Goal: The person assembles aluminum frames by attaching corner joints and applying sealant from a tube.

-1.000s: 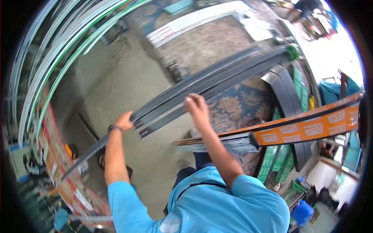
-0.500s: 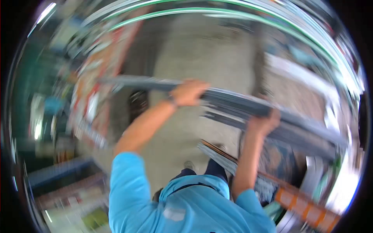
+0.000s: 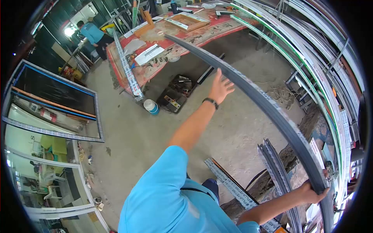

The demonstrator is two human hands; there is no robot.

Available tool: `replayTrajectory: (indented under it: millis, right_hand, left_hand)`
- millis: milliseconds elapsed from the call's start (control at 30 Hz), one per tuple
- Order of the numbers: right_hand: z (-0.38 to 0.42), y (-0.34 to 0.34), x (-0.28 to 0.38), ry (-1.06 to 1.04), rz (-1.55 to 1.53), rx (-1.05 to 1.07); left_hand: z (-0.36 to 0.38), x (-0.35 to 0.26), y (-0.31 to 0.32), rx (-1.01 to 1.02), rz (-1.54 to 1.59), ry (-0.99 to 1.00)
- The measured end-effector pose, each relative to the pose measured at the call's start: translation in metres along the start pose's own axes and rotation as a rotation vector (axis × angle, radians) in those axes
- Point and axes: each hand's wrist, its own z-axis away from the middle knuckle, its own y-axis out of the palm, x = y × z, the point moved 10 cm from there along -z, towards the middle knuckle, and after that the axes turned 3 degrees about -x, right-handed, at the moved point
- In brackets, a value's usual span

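Note:
A long dark grey aluminium profile (image 3: pixel 269 108) stretches from the red workbench to the lower right edge of the view, bent by the wide lens. My right hand (image 3: pixel 312 192) is wrapped round it near its lower end. My left hand (image 3: pixel 221 89), with a dark band at the wrist, is open and its fingers are spread just beside the profile's upper half. Below my right forearm, several dark profiles (image 3: pixel 278 171) with printed film lean together. Another profile (image 3: pixel 231 186), with white printed film, lies close to my legs.
The red-topped workbench (image 3: pixel 155 70) bears a wooden frame (image 3: pixel 186 21) and loose strips. An open tool case (image 3: pixel 175 95) and a white-and-blue tub (image 3: pixel 150 106) sit on the floor. Long profiles fill a rack (image 3: pixel 322 77) on the right. Framed windows (image 3: pixel 58 99) stand left; another person (image 3: pixel 91 33) is at back left.
Both hands gripped the profile before; my left hand has since let go and opened. The view has turned, and the profile now slants from upper left to lower right.

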Motion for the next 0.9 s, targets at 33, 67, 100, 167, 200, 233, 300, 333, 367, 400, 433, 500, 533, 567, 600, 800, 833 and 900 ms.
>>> replayTrajectory:
  millis: [33,67,100,167,200,233,300,333,367,400,433,500,533,567,600,800,833,900]
  right_hand:
    - [0.003,0.015,0.010,0.018,-0.077,0.047]
    - [0.009,0.033,0.027,-0.015,-0.055,0.056]
    - [0.019,0.050,0.045,-0.051,-0.036,0.060]
    - [0.028,0.083,0.082,-0.082,-0.019,0.212]
    - [0.024,0.094,0.099,-0.072,-0.029,0.310]
    - [0.039,0.114,0.117,-0.101,-0.040,0.358]
    - [0.100,0.155,0.149,-0.200,-0.078,0.391]
    - [0.134,0.175,0.161,-0.242,-0.103,0.404]
    - [0.169,0.190,0.170,-0.270,-0.130,0.415]
    - [0.206,0.202,0.178,-0.301,-0.156,0.427]
    - [0.242,0.213,0.185,-0.329,-0.189,0.438]
    - [0.304,0.223,0.199,-0.371,-0.229,0.452]
    - [0.336,0.228,0.203,-0.387,-0.249,0.459]
    - [0.370,0.231,0.205,-0.402,-0.274,0.468]
    - [0.408,0.237,0.204,-0.428,-0.296,0.473]
    - [0.529,0.187,0.222,-0.458,-0.152,0.471]
    - [0.550,0.178,0.217,-0.422,-0.108,0.460]
    - [0.583,0.143,0.205,-0.458,0.124,0.289]
  left_hand:
    - [-0.008,-0.018,0.020,0.077,0.120,0.003]
    - [-0.017,-0.036,0.034,0.154,0.227,0.020]
    - [-0.025,-0.054,0.046,0.234,0.331,0.036]
    - [-0.033,-0.081,0.056,0.230,0.470,0.042]
    - [-0.035,-0.094,0.062,0.260,0.479,0.000]
    - [-0.035,-0.108,0.062,0.282,0.493,-0.037]
    - [-0.007,-0.155,0.077,0.447,0.491,-0.090]
    - [0.013,-0.187,0.082,0.487,0.484,-0.065]
    - [0.034,-0.219,0.090,0.532,0.467,-0.045]
    - [0.050,-0.249,0.091,0.556,0.418,-0.016]
    - [0.062,-0.278,0.091,0.570,0.385,0.014]
    - [0.081,-0.330,0.085,0.605,0.327,0.078]
    - [0.087,-0.355,0.078,0.638,0.334,0.098]
    - [0.091,-0.378,0.064,0.629,0.347,0.115]
    - [0.095,-0.400,0.049,0.617,0.359,0.129]
    - [0.146,-0.521,-0.104,0.426,0.294,0.281]
    - [0.150,-0.536,-0.139,0.382,0.272,0.287]
    - [0.161,-0.562,-0.200,0.297,0.181,0.278]
